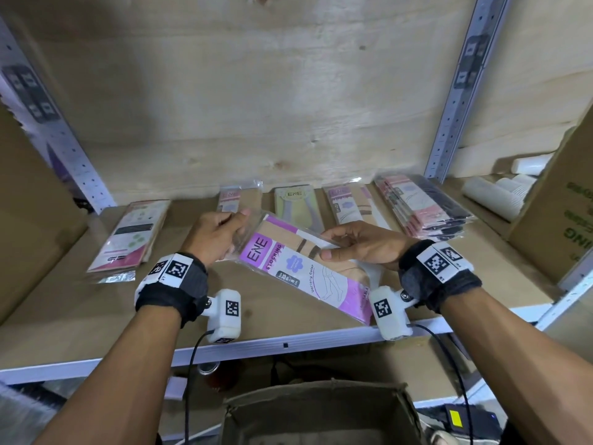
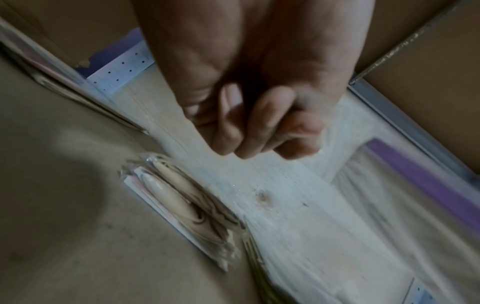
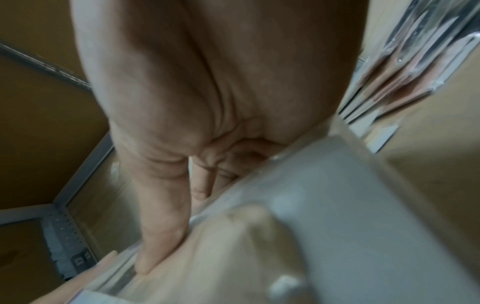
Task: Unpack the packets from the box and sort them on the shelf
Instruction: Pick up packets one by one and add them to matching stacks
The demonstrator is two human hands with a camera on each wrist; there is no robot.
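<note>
- You are holding a packet (image 1: 301,271) above the shelf (image 1: 288,345); left hand (image 1: 214,239) is pinching its top flap; right hand (image 1: 362,247) is pinching its edge.
- Next, you are likely matching it to the pile (image 1: 349,203) behind; the box (image 1: 321,415) is waiting below.

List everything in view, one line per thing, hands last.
held packet: one, purple and tan, above the shelf front, in both hands
left packets: small pile, tan and pink, shelf left
back packets: three lots in a row, tan, yellow-green, pink, shelf rear
tall stack: one, pink and black, shelf right
shelf: one, brown board, white edge
open box: one, brown, below the shelf
white cups: several, far right
left hand: grips packet's top end
right hand: pinches packet's right edge
</note>
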